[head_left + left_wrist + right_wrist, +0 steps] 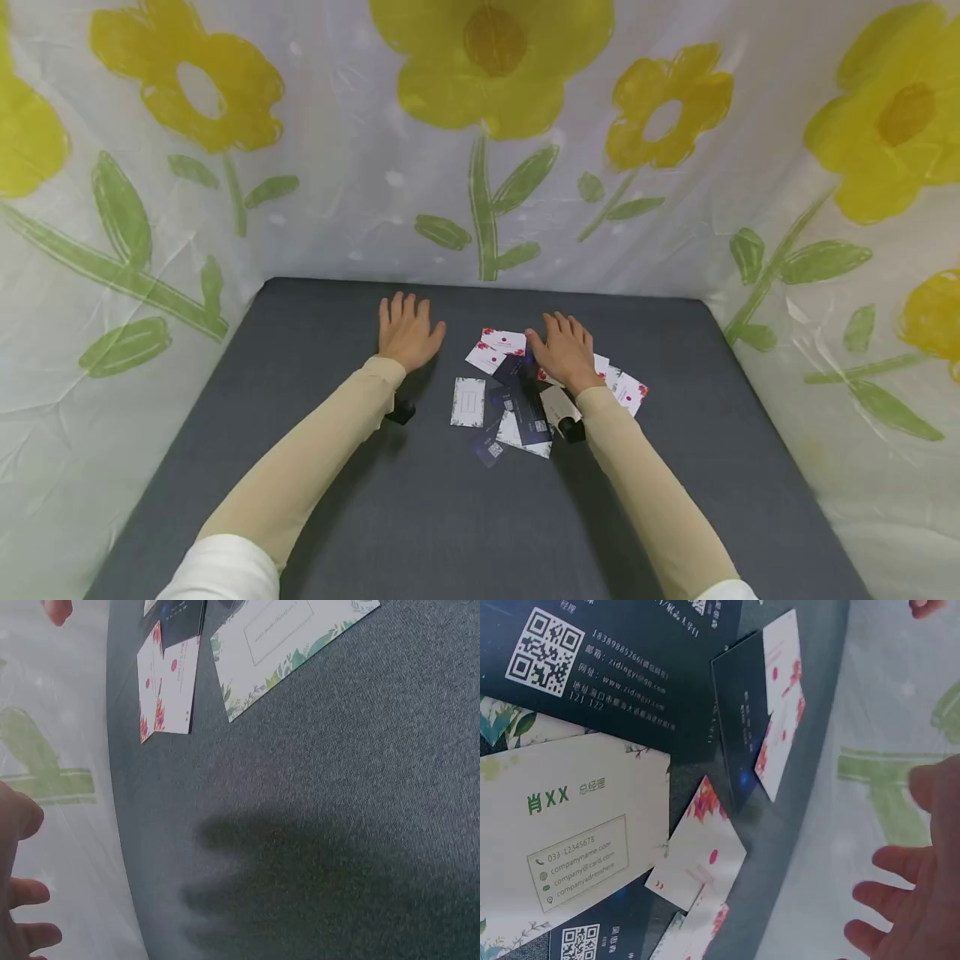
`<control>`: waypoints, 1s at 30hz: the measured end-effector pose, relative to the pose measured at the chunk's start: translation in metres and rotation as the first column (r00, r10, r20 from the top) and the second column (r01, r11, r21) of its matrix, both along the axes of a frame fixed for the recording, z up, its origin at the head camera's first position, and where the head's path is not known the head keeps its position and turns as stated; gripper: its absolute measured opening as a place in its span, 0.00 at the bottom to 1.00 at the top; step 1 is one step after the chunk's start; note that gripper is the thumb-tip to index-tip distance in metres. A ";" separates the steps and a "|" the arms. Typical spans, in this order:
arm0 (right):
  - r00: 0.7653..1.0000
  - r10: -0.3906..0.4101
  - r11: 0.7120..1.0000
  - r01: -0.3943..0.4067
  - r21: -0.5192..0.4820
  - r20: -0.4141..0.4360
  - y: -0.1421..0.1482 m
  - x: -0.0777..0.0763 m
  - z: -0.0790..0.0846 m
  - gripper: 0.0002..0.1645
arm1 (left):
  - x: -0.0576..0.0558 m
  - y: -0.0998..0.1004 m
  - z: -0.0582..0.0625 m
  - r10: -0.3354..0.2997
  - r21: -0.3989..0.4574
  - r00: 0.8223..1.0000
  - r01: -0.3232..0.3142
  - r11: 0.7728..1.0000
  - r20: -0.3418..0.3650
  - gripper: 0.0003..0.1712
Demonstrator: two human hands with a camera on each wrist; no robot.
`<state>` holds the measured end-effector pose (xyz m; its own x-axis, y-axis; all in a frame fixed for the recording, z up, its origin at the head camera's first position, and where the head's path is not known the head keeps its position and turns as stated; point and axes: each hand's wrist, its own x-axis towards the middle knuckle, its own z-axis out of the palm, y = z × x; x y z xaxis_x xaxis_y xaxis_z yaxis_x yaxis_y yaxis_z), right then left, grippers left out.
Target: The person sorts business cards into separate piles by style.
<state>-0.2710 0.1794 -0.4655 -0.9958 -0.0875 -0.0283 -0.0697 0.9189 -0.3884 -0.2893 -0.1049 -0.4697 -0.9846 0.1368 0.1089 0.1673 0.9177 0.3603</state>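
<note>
Business cards lie in a loose, overlapping spread on the dark grey table. My left hand (407, 333) hovers left of them, fingers straight and spread, holding nothing; its shadow falls on the cloth in the left wrist view. Over the right part of the spread, my right hand (566, 352) reaches with extended fingers and hides some cards. Nearest my left hand lies a white leaf-bordered card (468, 402). Dark blue cards (534, 421) overlap in the middle. White cards with red flowers (504, 342) lie behind and also at the right (630, 392). A white card with green lettering (592, 817) lies below my right wrist.
The dark grey tabletop (420, 517) extends around the cards. A pale curtain (337, 167) printed with yellow flowers stands behind the table and along both sides. A black wrist camera (402, 412) sits under the left wrist, another (572, 430) under the right.
</note>
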 end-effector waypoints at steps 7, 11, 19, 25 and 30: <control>0.994 0.087 0.996 -0.086 0.023 -0.062 -0.001 0.017 0.003 0.17 | 0.010 0.011 0.006 -0.076 0.031 0.996 0.077 0.997 -0.040 0.19; 0.990 0.140 0.990 -0.140 0.013 -0.008 -0.002 0.039 -0.003 0.12 | 0.028 0.027 0.004 -0.162 -0.008 0.986 0.162 0.987 -0.028 0.17; 0.997 0.023 0.955 -0.001 0.297 -0.072 -0.005 0.090 -0.021 0.28 | 0.075 0.062 -0.018 -0.399 -0.051 0.915 0.402 0.914 0.061 0.15; 0.996 -0.003 0.920 0.036 0.391 -0.085 -0.014 0.110 -0.033 0.44 | 0.084 0.074 -0.028 -0.440 -0.106 0.896 0.444 0.890 0.066 0.20; 0.992 0.026 0.921 0.024 0.390 -0.123 -0.016 0.116 -0.038 0.40 | 0.084 0.084 -0.030 -0.489 -0.125 0.871 0.490 0.863 0.044 0.24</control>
<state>-0.1553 0.1636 -0.5034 -0.9935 -0.0957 0.0621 -0.0952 0.9954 0.0120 -0.2050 -0.0213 -0.4993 -0.7882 0.6135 0.0476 0.6041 0.7566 0.2502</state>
